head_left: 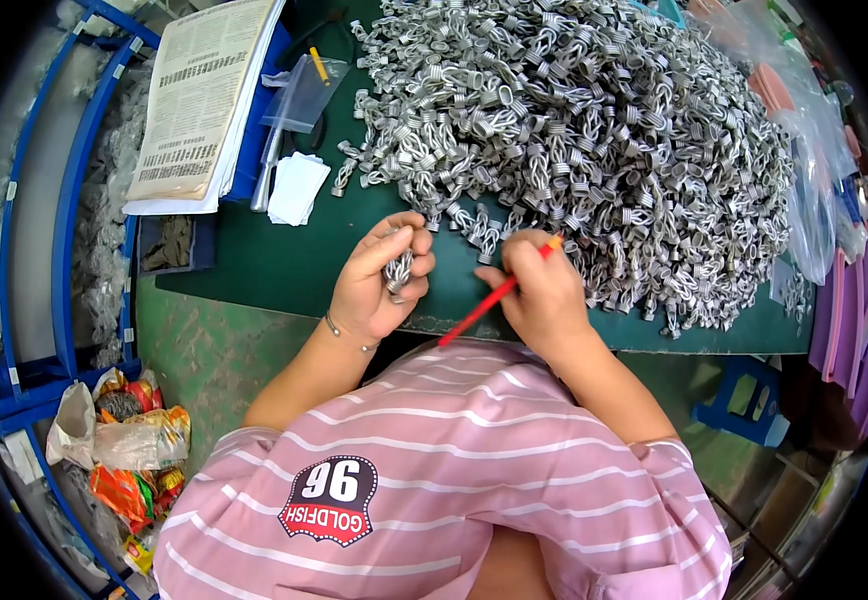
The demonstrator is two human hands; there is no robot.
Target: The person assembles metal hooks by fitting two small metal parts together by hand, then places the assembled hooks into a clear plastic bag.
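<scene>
My left hand (362,285) is raised at the near edge of the green table, its fingers curled around a small silvery metal piece of twisted loops (399,274). In my right hand (551,300) is a thin red stick-like tool (478,313) with an orange-yellow upper end. Its lower end slants down toward my shirt, apart from the left hand. A big heap of similar silvery twisted metal pieces (594,130) covers the table beyond both hands. Several loose ones (487,240) lie between the hands at the heap's near edge.
Printed sheets (199,100) lie at the far left, beside white paper slips (299,188) and a clear plastic bag (304,95). Blue shelving (74,200) stands on the left, with colourful wrappers (139,450) below. A blue stool (744,402) is under the table's right side.
</scene>
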